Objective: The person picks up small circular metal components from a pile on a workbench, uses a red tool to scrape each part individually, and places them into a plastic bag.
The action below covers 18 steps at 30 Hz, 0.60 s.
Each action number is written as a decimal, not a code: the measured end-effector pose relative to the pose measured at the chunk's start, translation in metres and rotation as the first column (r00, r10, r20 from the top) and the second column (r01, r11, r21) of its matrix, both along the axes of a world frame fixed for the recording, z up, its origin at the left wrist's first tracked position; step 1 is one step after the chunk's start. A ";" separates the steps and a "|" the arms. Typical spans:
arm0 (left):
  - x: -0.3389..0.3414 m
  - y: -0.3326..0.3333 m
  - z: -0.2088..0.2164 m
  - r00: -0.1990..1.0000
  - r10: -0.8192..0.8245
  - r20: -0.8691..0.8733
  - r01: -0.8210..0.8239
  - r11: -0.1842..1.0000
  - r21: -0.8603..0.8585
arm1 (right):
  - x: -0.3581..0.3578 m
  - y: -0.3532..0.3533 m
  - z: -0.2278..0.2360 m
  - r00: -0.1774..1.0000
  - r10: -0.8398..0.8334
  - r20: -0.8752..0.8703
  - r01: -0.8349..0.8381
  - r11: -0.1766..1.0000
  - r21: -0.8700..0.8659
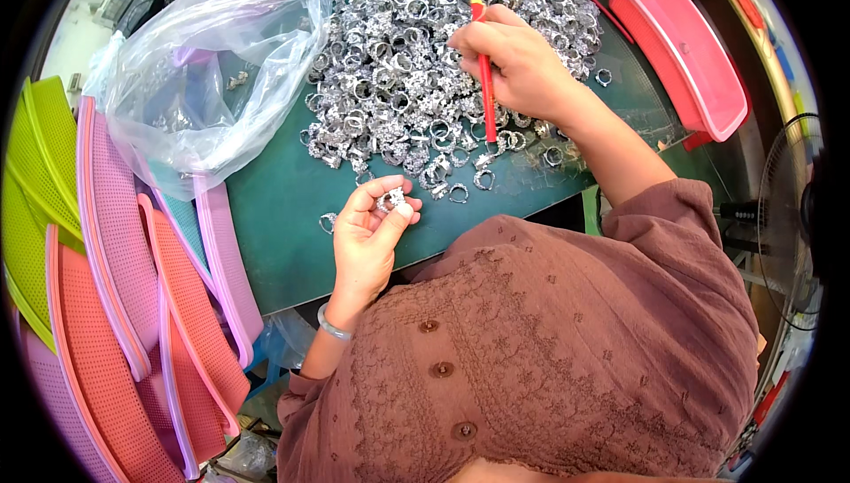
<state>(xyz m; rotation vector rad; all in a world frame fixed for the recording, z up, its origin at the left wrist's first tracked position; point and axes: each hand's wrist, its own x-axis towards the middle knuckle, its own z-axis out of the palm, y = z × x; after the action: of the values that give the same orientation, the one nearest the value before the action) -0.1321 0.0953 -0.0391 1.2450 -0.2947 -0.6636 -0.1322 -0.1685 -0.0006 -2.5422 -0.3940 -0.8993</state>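
Between the thumb and fingers of my left hand (367, 231) is a silver-coloured ring (390, 200) with an ornate top, held just off the front of the table. My right hand (513, 62) is closed around a slim red tool (488, 98) with yellow marks and a thin metal tip. The tool stands nearly upright over the near part of a large heap of similar rings (398, 58), its tip pointing down toward me. Several loose rings (458, 193) lie along the heap's near edge, between my two hands. My palm hides the back of the held ring.
The rings lie on a green tabletop (274, 244). A clear plastic bag (266, 120) sits at the left, beside stacked purple, orange and green perforated baskets (115, 244). At the right is a pink tray (677, 49), with a fan (788, 217) near the table's side.
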 end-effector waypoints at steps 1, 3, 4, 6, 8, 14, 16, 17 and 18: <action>0.001 0.001 0.001 1.000 -0.005 -0.017 0.005 1.000 -0.005 | 0.004 0.003 0.001 1.000 0.005 -0.003 -0.005 1.000 -0.028; 0.001 0.002 0.002 0.999 -0.010 -0.041 0.009 1.000 -0.020 | 0.010 0.003 -0.001 0.999 0.010 -0.042 -0.015 0.992 -0.128; 0.002 0.002 0.003 0.999 -0.010 -0.048 0.008 1.000 -0.030 | 0.013 0.002 -0.005 0.997 0.010 -0.072 -0.022 0.987 -0.158; 0.002 0.004 0.003 0.999 -0.009 -0.045 0.008 1.000 -0.020 | 0.014 0.002 -0.006 0.995 -0.003 -0.095 -0.014 0.984 -0.175; 0.003 0.007 0.000 1.000 -0.004 -0.029 0.005 1.000 0.018 | 0.010 0.001 -0.002 0.988 0.005 -0.151 -0.016 0.997 -0.070; 0.003 0.005 0.000 1.000 0.002 -0.030 -0.002 1.000 0.008 | 0.006 0.003 0.000 0.974 0.006 -0.227 -0.007 1.000 -0.005; 0.003 0.005 0.001 0.999 -0.001 -0.047 0.001 1.000 0.005 | 0.008 0.004 -0.001 0.981 0.018 -0.195 -0.025 0.999 -0.034; 0.003 0.004 0.002 0.998 -0.003 -0.055 0.003 1.000 0.004 | 0.009 0.006 -0.001 0.986 0.032 -0.164 -0.035 0.999 -0.017; 0.003 0.005 0.002 0.998 -0.004 -0.066 0.004 1.000 0.001 | 0.009 0.009 0.000 0.990 0.045 -0.132 -0.046 0.999 0.000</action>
<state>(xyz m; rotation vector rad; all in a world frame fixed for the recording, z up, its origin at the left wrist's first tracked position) -0.1290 0.0999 -0.0372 1.2218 -0.2421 -0.7068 -0.1227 -0.1595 -0.0006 -2.5667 -0.4108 -0.7098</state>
